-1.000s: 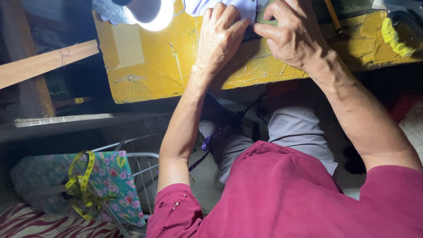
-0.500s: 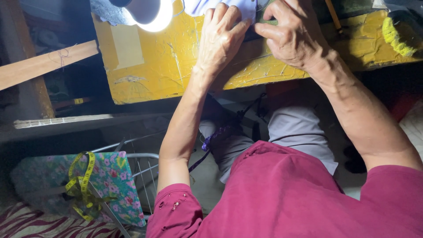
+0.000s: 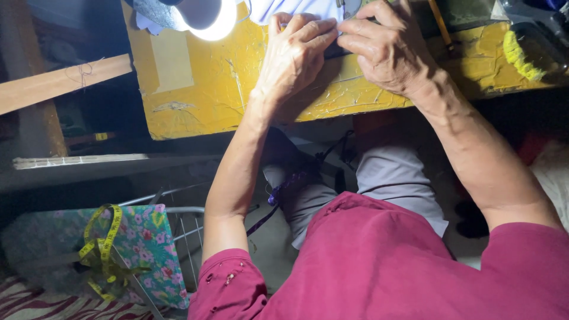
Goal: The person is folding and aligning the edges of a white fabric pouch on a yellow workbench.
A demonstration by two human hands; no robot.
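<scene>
Little has shifted; your left hand (image 3: 293, 56) and right hand (image 3: 388, 47) stay pressed together, pinching the pale fabric (image 3: 296, 9); loosen, and it could slip.

A worn yellow table (image 3: 201, 89) carries pale cloth (image 3: 296, 7) and a lamp (image 3: 204, 15).

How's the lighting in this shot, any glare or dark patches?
Head view: the lamp is blown out to white glare; the yellow table and both hands, left hand and right hand, are well lit; the area under the table is deep in shadow.
</scene>
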